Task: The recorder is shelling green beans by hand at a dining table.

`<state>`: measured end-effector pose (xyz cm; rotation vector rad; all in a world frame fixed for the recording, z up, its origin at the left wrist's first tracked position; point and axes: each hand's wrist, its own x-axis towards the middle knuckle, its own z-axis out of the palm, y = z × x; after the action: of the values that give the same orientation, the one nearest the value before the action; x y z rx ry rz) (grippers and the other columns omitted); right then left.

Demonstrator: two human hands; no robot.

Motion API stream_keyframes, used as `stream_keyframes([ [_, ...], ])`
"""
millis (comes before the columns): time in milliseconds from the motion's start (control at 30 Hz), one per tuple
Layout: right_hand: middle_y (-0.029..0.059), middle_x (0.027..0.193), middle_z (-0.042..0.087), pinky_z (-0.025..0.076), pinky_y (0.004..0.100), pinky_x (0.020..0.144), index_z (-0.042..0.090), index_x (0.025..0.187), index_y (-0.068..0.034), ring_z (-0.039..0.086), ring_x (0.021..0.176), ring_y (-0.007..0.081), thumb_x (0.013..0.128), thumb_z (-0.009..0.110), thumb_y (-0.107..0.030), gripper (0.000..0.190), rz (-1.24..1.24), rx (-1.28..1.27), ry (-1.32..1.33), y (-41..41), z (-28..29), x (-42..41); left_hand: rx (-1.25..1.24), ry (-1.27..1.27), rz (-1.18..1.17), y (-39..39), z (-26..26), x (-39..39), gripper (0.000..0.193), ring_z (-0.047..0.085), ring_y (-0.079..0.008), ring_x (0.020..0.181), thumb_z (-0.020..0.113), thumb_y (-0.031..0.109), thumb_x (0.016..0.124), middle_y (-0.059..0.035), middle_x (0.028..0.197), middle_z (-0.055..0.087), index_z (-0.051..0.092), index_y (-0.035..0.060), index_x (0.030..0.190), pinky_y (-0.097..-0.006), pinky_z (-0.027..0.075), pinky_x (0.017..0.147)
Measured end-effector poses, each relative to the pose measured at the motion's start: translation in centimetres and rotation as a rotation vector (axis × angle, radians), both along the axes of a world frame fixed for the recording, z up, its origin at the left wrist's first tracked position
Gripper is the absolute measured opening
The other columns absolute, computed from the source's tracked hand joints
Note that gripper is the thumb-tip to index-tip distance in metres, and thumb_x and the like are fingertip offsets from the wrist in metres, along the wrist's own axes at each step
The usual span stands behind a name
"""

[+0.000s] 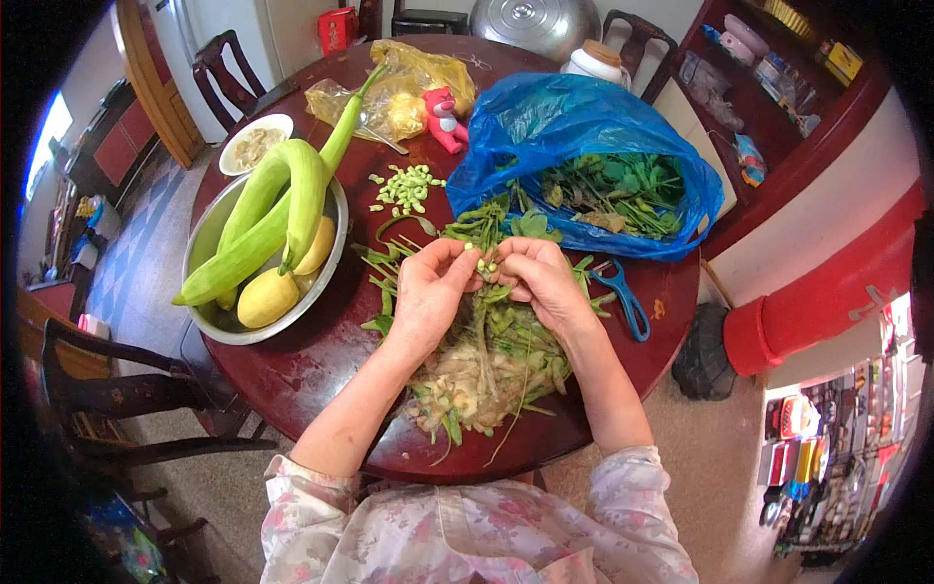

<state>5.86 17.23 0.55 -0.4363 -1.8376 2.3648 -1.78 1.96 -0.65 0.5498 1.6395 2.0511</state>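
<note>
My left hand (436,281) and my right hand (538,277) meet over a heap of stems, leaves and shells. Between their fingertips is a split bean pod (484,267) with pale green beans showing; both hands pinch it. Under and below them spreads the heap of emptied pods and plant scraps (474,379). Beyond my left hand lies a small pile of shelled green beans (410,188) on the dark red table. A blue plastic bag (576,109), its mouth towards me, holds leafy bean plants (620,190).
A metal basin (340,255) with a long curved green gourd (241,266) and yellow fruits stands at left, a white bowl (286,125) behind it. Blue-handled scissors (629,303) lie at right. A pink toy bear (441,120) and yellow plastic bag (423,66) are at the back.
</note>
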Motion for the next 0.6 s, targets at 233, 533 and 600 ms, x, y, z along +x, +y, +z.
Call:
stream_keyframes([
  [233,0.0005,0.077,0.062,0.029,0.0166,0.046,0.064,0.091,-0.003,0.047,0.059,0.0015,0.089,0.062,-0.005,0.003,0.046,-0.013,0.015,-0.1,0.3,0.2,0.020,-0.138,-0.042,-0.7,0.5,-1.2,0.014,0.064,-0.0091,0.074,0.067,0.015,0.094,-0.0020,0.086,0.068,0.069,0.0015,0.095,-0.0247,0.055,0.070],
  [533,0.0017,0.076,0.058,0.025,0.0184,0.043,0.063,0.088,-0.002,0.044,0.057,0.0042,0.097,0.060,-0.023,0.023,-0.156,-0.350,0.127,1.6,0.7,0.0,0.078,-0.317,-0.058,-0.7,0.3,-1.9,0.015,0.064,-0.0106,0.070,0.069,0.014,0.091,-0.0023,0.082,0.066,0.068,0.0011,0.098,-0.0234,0.056,0.064],
  [600,0.0012,0.075,0.056,0.028,0.0204,0.045,0.063,0.088,-0.003,0.045,0.058,0.0056,0.096,0.061,-0.021,0.020,0.016,-0.346,0.200,1.7,0.9,0.3,0.048,-0.281,-0.052,-0.6,0.0,-1.6,0.014,0.064,-0.0100,0.070,0.070,0.013,0.090,-0.0019,0.081,0.066,0.068,0.0018,0.098,-0.0223,0.054,0.062],
])
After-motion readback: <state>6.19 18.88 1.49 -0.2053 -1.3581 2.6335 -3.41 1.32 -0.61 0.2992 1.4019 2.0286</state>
